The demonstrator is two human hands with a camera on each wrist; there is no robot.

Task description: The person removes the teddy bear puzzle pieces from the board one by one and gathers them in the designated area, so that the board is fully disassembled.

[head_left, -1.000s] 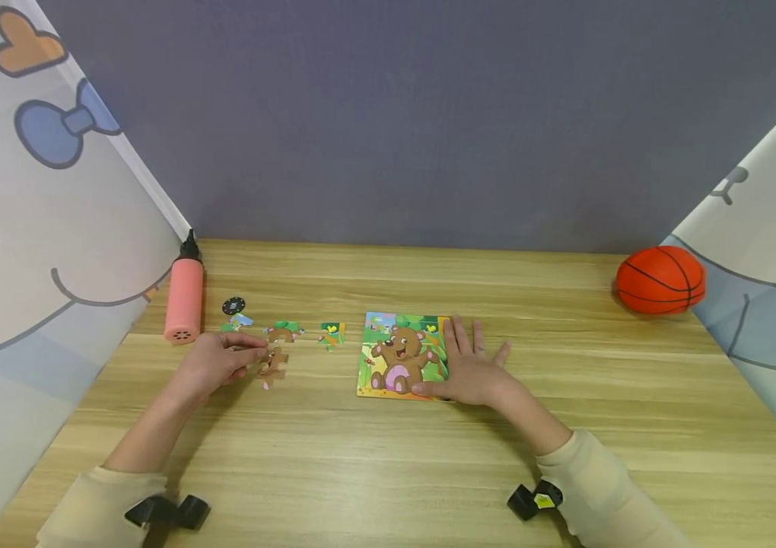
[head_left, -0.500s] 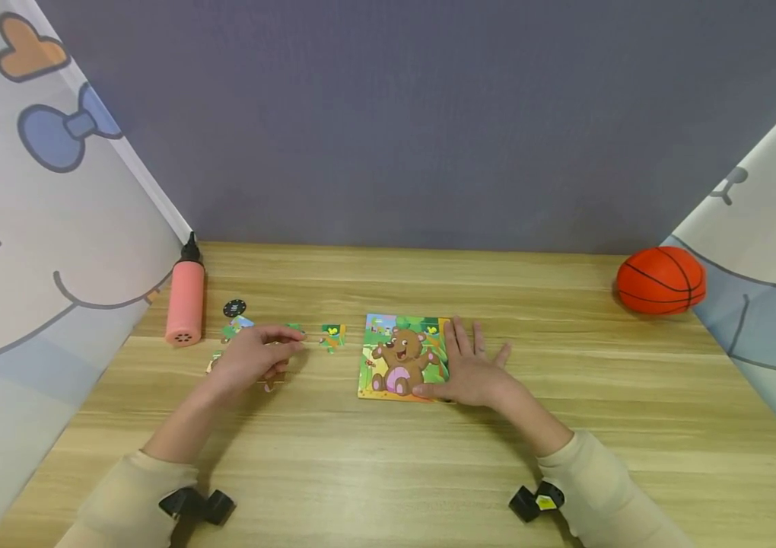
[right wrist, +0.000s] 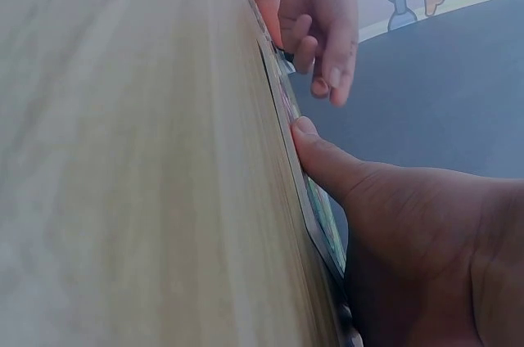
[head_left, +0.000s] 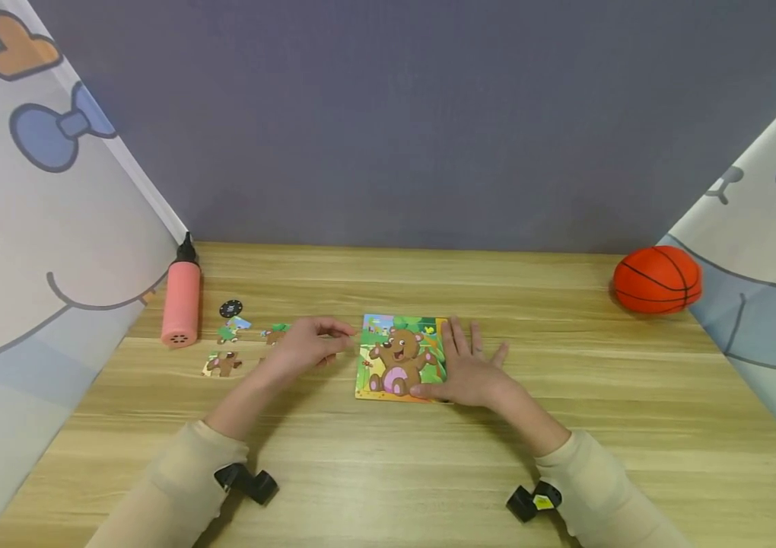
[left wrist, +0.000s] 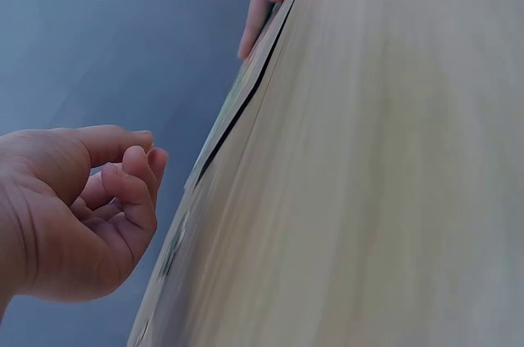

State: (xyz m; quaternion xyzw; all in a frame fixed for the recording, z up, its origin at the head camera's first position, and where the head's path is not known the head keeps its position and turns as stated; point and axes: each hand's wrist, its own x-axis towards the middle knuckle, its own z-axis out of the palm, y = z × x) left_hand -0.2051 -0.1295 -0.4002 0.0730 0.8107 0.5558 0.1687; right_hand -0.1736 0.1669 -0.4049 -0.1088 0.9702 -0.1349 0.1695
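Note:
A square bear jigsaw puzzle (head_left: pixel 398 361) lies on the table in the head view. My right hand (head_left: pixel 473 373) rests spread on its right side, covering part of the picture, with the thumb near the lower edge. Just left of the puzzle, my left hand (head_left: pixel 313 344) hovers with loosely curled fingers. Nothing shows between its fingers in the left wrist view, where the hand (left wrist: pixel 90 208) is apart from the table. Loose puzzle pieces lie further left: a blue-and-green piece (head_left: pixel 232 330), a brown bear piece (head_left: pixel 222 364) and another piece (head_left: pixel 275 333) partly behind the left hand.
A black round chip (head_left: pixel 230 308) lies behind the loose pieces. A pink hand pump (head_left: pixel 181 304) lies at the table's left edge. The red basketball (head_left: pixel 658 279) sits at the back right. A grey panel (head_left: pixel 395 129) closes off the back of the wooden table (head_left: pixel 388 472).
My left hand has moved right from the loose pieces to the puzzle's left edge. A brown bear piece now shows at the left, where that hand was. The right hand has stayed put.

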